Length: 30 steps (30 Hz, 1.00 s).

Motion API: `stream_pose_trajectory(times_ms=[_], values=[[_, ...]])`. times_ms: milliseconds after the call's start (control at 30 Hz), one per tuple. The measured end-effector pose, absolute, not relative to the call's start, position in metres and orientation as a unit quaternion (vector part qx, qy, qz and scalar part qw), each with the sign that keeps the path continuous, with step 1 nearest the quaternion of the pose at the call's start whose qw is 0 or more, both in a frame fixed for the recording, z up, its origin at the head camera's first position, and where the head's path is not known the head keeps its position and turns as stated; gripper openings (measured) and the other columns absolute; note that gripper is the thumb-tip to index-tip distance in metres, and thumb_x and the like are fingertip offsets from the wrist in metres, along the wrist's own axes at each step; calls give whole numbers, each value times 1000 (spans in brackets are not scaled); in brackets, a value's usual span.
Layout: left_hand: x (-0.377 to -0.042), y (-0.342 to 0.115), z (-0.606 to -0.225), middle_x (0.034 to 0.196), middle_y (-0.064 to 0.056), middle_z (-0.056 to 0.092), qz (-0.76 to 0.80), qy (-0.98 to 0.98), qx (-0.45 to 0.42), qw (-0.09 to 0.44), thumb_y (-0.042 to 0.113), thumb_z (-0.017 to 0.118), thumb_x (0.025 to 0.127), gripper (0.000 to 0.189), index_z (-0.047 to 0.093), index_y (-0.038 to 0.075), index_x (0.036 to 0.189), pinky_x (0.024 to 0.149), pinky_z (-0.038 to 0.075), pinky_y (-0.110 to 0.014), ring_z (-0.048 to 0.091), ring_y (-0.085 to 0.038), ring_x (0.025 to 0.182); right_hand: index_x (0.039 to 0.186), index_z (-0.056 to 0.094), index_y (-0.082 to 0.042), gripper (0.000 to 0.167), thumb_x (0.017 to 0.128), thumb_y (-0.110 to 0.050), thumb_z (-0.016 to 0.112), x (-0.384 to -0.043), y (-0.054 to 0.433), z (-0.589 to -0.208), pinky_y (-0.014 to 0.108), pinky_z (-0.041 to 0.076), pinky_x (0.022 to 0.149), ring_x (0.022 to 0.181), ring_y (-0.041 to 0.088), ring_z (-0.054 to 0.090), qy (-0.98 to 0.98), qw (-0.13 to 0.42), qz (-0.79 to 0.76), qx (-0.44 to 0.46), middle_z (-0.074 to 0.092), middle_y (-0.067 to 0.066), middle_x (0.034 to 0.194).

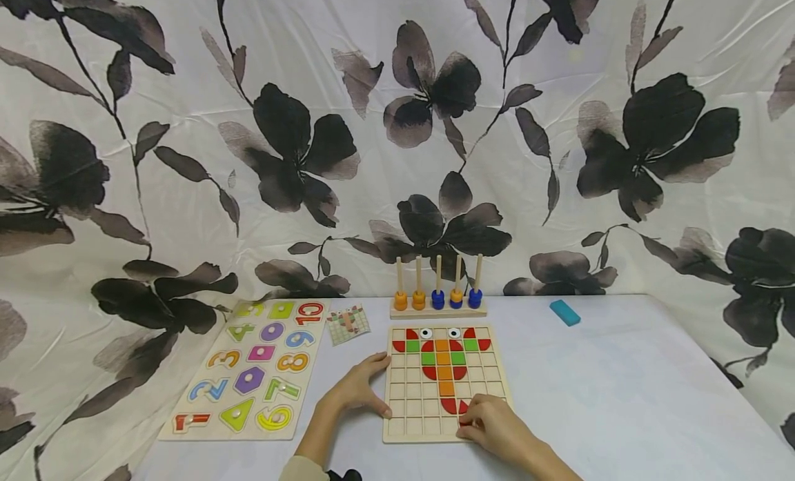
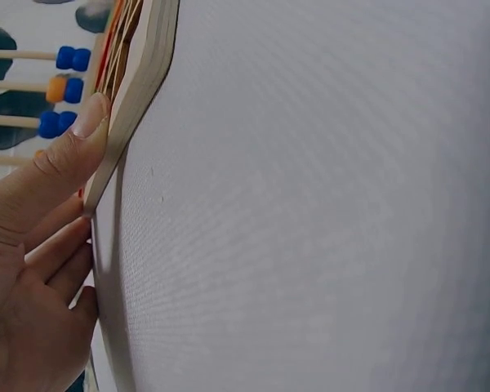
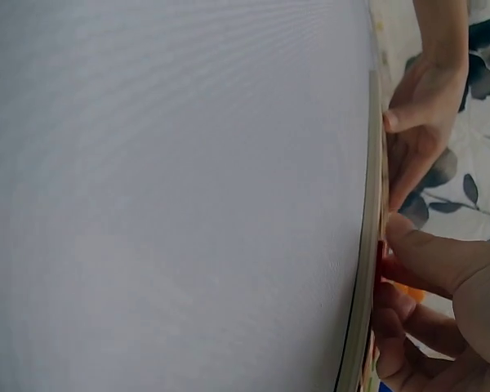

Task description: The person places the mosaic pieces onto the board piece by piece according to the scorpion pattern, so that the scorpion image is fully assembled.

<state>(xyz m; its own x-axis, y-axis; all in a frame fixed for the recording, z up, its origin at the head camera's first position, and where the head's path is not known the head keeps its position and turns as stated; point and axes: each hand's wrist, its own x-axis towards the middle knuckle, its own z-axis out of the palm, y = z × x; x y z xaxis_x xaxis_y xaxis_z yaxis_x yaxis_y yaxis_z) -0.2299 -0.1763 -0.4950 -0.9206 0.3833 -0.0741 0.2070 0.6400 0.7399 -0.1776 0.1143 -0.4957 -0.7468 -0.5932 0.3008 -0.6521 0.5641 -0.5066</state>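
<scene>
A wooden grid board (image 1: pixel 406 426) lies on the white table, with red, green and orange pieces and two eye pieces set in its squares. Along the board's left edge, my left hand (image 1: pixel 359 386) is spread, its thumb and fingertips touching the side. Thumb and fingers of my right hand (image 1: pixel 499 428) pinch a small red piece (image 3: pixel 380 260) over the board's lower part. Most of that piece is hidden by the fingers, so its full shape does not show. Just beside it lies a red quarter-round piece (image 1: pixel 448 404) under the orange column (image 1: pixel 445 388).
To the left lies a number-and-shape puzzle board (image 1: pixel 226 405). A small pattern card (image 1: pixel 338 335) rests between the boards. Behind the grid stands a peg rack (image 1: pixel 404 314) with orange and blue beads. A teal block (image 1: pixel 565 312) sits at the back right.
</scene>
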Motion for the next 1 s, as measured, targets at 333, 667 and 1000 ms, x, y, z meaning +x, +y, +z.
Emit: stream_pose_trajectory(times_ms=[333,667,1000], values=[[-229,-176,-495,147,-21,33,393,898,162,117,16,90,56,96,43,-4,138,109,24,-59,26,-44,136,78,75,-3,3,77,-5,73,-179,109,-496,13,44,54,65,-2,48,-880,52,298,367,62,-5,70],[-229,-176,-496,147,-22,33,395,896,163,118,16,90,56,96,43,-4,138,109,25,-59,26,-44,136,75,75,-2,5,76,1,72,-173,108,-495,13,44,53,66,-2,45,-891,60,278,355,56,-6,73],[-230,-177,-497,147,-21,33,395,897,163,116,16,90,56,96,43,-4,138,109,25,-59,26,-45,135,72,74,-7,9,74,2,72,-173,108,-496,18,45,58,69,2,46,-891,88,258,364,56,-7,74]])
